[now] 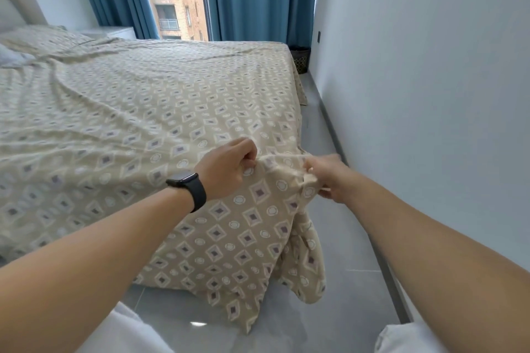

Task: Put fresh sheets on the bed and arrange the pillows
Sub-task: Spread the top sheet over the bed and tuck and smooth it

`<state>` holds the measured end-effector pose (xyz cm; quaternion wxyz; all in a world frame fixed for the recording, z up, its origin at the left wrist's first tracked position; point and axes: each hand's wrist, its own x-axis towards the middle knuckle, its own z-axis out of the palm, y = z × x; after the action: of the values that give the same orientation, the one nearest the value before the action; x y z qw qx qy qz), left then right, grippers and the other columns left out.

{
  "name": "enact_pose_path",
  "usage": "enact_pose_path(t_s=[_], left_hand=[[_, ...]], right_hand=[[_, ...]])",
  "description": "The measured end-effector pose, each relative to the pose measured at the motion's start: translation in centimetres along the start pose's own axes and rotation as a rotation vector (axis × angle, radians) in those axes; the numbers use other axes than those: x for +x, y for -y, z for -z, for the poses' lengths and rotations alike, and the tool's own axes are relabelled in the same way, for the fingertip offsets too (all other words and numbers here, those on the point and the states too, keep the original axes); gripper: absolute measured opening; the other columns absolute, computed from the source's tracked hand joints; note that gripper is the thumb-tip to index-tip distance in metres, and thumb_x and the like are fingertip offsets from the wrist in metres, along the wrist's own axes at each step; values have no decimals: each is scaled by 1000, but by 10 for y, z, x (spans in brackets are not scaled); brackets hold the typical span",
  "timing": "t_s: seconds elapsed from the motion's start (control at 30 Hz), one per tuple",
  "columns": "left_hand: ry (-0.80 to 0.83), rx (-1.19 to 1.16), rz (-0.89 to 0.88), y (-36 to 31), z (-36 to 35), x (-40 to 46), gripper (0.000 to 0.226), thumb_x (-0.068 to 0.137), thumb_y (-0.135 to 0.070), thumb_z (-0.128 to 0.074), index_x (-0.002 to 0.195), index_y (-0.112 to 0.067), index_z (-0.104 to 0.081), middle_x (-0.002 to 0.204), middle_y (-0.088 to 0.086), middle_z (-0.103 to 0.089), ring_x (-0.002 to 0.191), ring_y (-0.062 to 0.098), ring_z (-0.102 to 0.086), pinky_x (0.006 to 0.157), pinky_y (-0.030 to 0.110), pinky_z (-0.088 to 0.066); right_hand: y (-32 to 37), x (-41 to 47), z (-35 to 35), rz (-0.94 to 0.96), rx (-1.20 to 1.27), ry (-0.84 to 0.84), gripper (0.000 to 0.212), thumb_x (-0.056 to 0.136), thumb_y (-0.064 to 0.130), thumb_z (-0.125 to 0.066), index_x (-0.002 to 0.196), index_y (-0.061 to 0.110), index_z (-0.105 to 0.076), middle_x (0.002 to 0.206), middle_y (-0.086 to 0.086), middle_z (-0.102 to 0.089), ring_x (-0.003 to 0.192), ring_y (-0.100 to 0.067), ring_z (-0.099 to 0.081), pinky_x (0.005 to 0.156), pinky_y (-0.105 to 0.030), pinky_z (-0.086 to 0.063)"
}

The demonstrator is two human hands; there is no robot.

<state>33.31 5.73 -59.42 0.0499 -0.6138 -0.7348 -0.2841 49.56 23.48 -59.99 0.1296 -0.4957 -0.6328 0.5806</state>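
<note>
Left hand (229, 165) (black watch (187, 185)) pinches patterned bedsheet (160, 112) at bed corner; right hand (329, 178) pinches it just beside.

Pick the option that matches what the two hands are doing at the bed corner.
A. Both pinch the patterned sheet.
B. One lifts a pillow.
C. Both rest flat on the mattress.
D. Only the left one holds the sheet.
A: the left hand and the right hand each have fingers curled into a fold of the patterned sheet at the near corner of the bed.
</note>
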Motion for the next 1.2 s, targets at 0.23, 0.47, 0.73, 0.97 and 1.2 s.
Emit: enact_pose_path(t_s=[0.23, 0.47, 0.73, 0.97, 1.2], left_hand=[[140, 121, 68, 2, -13, 0, 17, 93, -10, -53, 87, -25, -50, 90, -13, -59, 78, 17, -53, 64, 35, -48], [194, 130, 117, 5, -18, 6, 19, 95, -14, -58, 83, -27, -51, 81, -14, -56, 76, 17, -53, 66, 35, -50], [176, 49, 73, -2, -18, 10, 21, 93, -6, -58, 79, -20, -50, 74, -11, -53, 71, 19, -49, 68, 37, -47], [201, 7, 46, -27, -16, 17, 18, 91, -5, -57, 81, -21, -55, 82, -3, -61, 72, 16, -51, 68, 33, -45], [371, 261, -37, -46, -53, 25, 11, 96, -20, -56, 87, -26, -53, 91, -13, -56, 77, 16, -55, 58, 30, -36]], right_hand=[[5, -33, 15, -3, -763, 274, 42, 92, 60, -60, 81, 19, -52, 71, 3, -44, 56, -13, -39, 50, -23, -30], [-15, -17, 4, 2, -779, 356, 18, 87, 24, -53, 71, 17, -48, 65, 0, -41, 51, -15, -32, 50, -25, -25], [-31, -3, -2, 9, -598, 371, 23, 86, 34, -65, 74, 20, -52, 65, 2, -43, 51, -12, -33, 48, -24, -23], [-11, -12, 40, 40, -584, 198, 13, 85, 18, -47, 72, 19, -43, 65, 0, -40, 53, -13, -28, 47, -25, -21], [-40, 16, 55, 6, -1157, 157, 25, 94, 35, -51, 90, 11, -60, 88, -14, -59, 75, -28, -57, 69, -30, -47]])
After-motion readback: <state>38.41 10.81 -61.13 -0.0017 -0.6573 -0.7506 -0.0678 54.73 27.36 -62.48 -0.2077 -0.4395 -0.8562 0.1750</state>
